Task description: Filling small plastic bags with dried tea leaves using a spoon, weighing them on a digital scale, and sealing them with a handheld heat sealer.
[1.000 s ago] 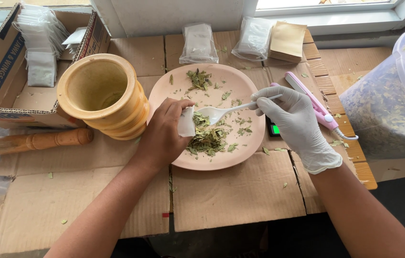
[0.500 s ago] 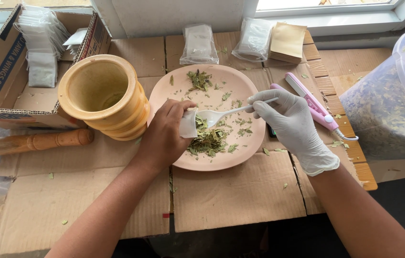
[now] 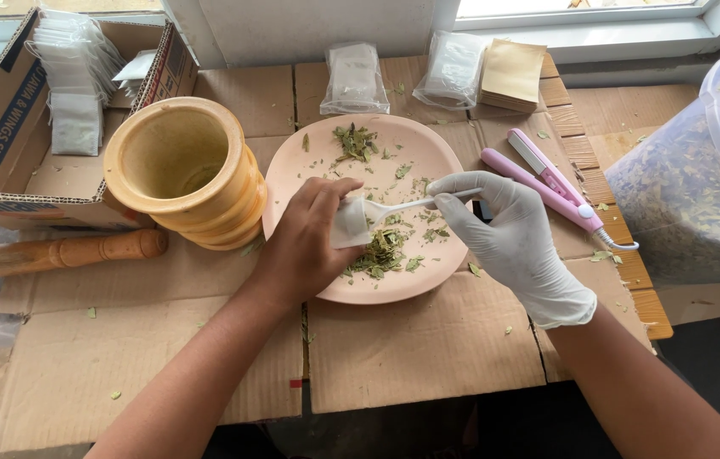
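My bare left hand (image 3: 305,242) pinches a small white sachet (image 3: 350,223) over a pink plate (image 3: 305,174). My right hand (image 3: 504,234), in a white glove, holds a white plastic spoon (image 3: 407,205) whose bowl meets the sachet's mouth. A heap of dried green leaves (image 3: 381,251) lies on the plate under the sachet, and a smaller clump (image 3: 354,140) sits near the plate's far rim.
A yellow wooden mortar (image 3: 186,170) stands left of the plate, its pestle (image 3: 58,252) lying nearer the left edge. A cardboard box of white sachets (image 3: 62,85) sits far left. A pink heat sealer (image 3: 551,183), a plastic tub of dried leaves (image 3: 700,187) and packets (image 3: 353,78) lie right and behind.
The spoon has come up off the leaf heap to the sachet's mouth. My right hand has shifted slightly up and left; my left hand stays put.
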